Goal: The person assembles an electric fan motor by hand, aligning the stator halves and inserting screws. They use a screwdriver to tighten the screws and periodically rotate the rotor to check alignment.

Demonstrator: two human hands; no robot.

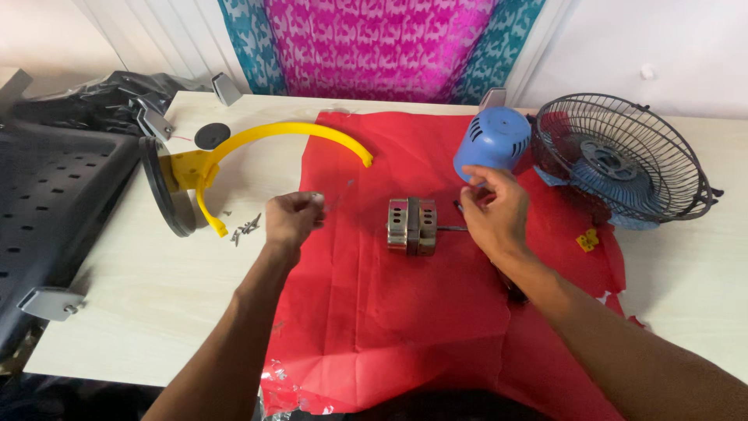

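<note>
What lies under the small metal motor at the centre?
The metal motor lies on a wrinkled red cloth spread over the pale wooden table. The tabletop directly beneath it is covered.

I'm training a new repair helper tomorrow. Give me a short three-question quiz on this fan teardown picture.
1. True or false: the metal fan motor lies on the red cloth.
2. Which hand is nearer the blue motor cover? A) left hand B) right hand
3. What lies on the bare table just left of the left hand, below the yellow bracket?

Key
1. True; it lies between the two hands.
2. B; the right hand sits just below the cover, beside the motor's shaft.
3. A small pile of loose screws.
</note>
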